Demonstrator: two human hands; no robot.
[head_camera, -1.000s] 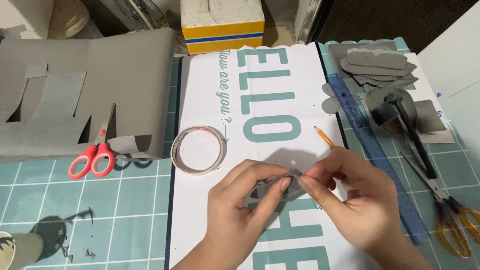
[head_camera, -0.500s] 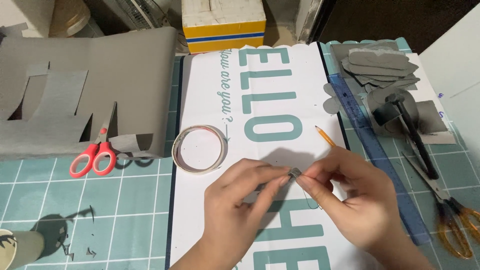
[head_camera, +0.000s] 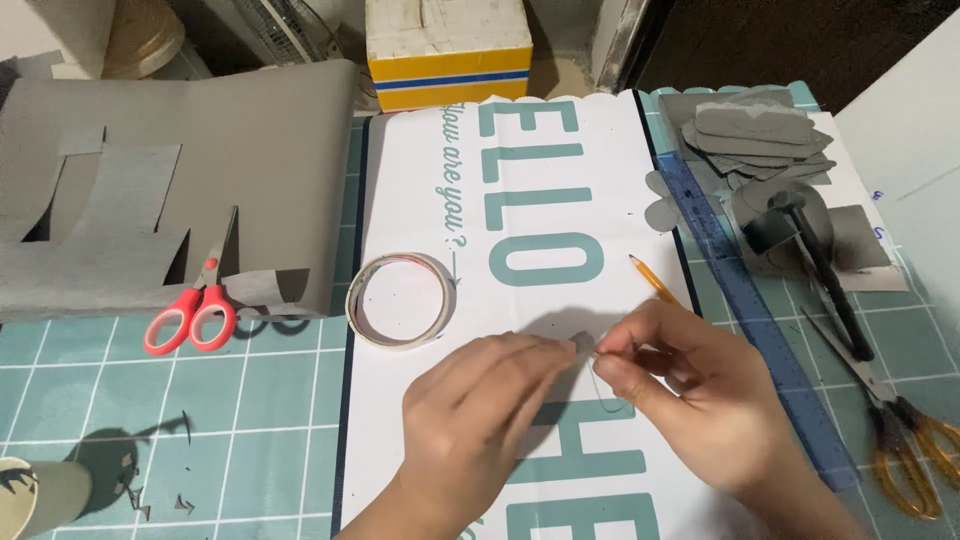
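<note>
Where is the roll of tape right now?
In the head view, the roll of tape lies on the white printed sheet's left edge, right of the red-handled scissors, above the left hand.

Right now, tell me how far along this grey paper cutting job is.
Done, it seems: a pile of cut grey shapes lies top right, and the big grey sheet shows cut-out gaps. In hand: the left hand and right hand pinch one small grey piece together. Left: much of the sheet is uncut; the tape roll and red scissors lie idle.

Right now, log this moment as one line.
left hand: pinching small grey paper piece | right hand: pinching same piece | surface: white printed sheet | nearby: tape roll, yellow pencil
</note>
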